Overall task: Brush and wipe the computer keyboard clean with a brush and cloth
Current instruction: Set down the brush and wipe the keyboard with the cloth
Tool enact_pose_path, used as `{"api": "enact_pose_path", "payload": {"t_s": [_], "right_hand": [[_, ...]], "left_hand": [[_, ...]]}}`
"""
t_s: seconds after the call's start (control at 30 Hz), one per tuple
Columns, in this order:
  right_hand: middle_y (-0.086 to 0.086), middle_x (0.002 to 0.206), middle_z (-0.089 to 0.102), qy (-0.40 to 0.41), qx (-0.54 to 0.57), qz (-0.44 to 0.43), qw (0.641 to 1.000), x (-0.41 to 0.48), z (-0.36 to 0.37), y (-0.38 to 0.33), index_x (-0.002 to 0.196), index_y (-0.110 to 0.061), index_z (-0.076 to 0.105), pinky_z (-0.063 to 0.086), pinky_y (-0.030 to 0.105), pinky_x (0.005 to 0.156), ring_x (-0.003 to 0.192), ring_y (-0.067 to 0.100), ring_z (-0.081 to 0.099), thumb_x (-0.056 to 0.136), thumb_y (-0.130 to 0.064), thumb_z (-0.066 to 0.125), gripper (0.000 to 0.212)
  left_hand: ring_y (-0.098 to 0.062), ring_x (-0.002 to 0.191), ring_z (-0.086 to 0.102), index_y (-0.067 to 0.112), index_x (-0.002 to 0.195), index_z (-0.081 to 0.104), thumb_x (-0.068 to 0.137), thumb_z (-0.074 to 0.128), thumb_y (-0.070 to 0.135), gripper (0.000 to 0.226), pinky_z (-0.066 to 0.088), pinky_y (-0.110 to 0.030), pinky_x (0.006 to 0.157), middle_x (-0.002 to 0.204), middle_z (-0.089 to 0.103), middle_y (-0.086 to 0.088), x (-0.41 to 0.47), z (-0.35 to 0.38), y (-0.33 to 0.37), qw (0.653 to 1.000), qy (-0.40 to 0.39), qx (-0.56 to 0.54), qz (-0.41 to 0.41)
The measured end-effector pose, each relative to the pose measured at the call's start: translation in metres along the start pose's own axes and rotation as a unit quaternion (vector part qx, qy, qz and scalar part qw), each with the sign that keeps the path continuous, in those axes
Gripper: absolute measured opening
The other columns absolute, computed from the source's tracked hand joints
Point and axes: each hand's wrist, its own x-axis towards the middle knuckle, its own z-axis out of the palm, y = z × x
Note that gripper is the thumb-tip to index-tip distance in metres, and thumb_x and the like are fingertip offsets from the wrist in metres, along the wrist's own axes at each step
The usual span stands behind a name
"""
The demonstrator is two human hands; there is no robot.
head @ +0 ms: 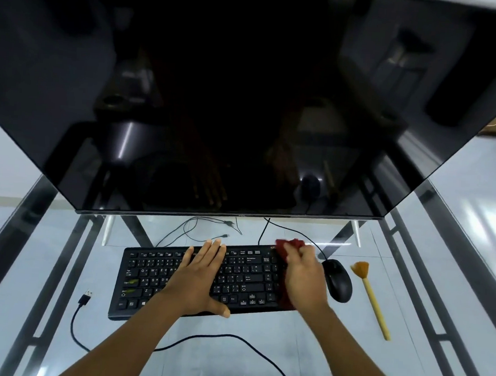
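Red cloth [287,246] is bunched in the right hand [303,277], whose fingers curl round it and press it onto the right end of the keyboard [147,271]. The left hand [202,275] grasps nothing: it lies palm down on the middle keys, fingers straight and close together, thumb at the near edge, apparently steadying the board. Both forearms reach forward, and the right wrist is turned slightly inward.

Progress, as judged: wiping is the step in hand. The brush [371,297] lies on the glass desk [260,329] out beyond the right hand, past the mouse [337,279], and neither hand touches it, so brushing is probably done. The cloth covers only the right end; keys under and left of the left hand appear to remain. Two yellowish marks show there, and it cannot be told whether they are dirt or labels.

A loose USB cable [81,302] lies left of the left hand. A dark monitor [247,99] stands beyond both hands.
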Motion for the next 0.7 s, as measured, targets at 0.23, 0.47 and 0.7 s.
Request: {"api": "enact_pose_path", "payload": {"t_s": [0.23, 0.47, 0.7], "right_hand": [[0.002, 0.095, 0.066, -0.108, 0.01, -0.175, 0.979, -0.011, 0.008, -0.046, 0.096, -0.033, 0.06, 0.052, 0.04, 0.076, 0.086, 0.023, 0.063, 0.094, -0.046, 0.052, 0.015], [-0.003, 0.106, 0.058, -0.084, -0.001, -0.139, 0.987, -0.016, 0.023, -0.051, 0.111, -0.039, 0.058, 0.053, 0.03, 0.079, 0.096, 0.022, 0.064, 0.098, -0.041, 0.052, 0.014], [0.009, 0.125, 0.049, -0.072, -0.077, 0.006, 0.994, -0.002, -0.004, -0.015, 0.137, -0.028, 0.053, 0.055, 0.036, 0.085, 0.085, 0.025, 0.065, 0.101, -0.032, 0.049, 0.036]], "left_hand": [[-0.013, 0.141, -0.031, 0.018, 0.15, -0.021, 0.058, 0.059, 0.085, 0.139, -0.018, -0.04, 0.114, 0.155, -0.03, 0.003, 0.001, 0.002, -0.003, 1.0, 0.01, 0.002, 0.009], [-0.01, 0.142, -0.028, 0.015, 0.15, -0.019, 0.06, 0.041, 0.092, 0.133, -0.009, -0.045, 0.12, 0.157, -0.027, 0.003, -0.006, 0.006, -0.012, 0.999, 0.04, 0.011, 0.012], [-0.009, 0.143, -0.026, 0.017, 0.151, -0.014, 0.05, 0.018, 0.102, 0.136, -0.013, -0.046, 0.118, 0.156, -0.022, 0.007, -0.046, 0.006, -0.055, 0.99, 0.107, -0.036, -0.081]]}}
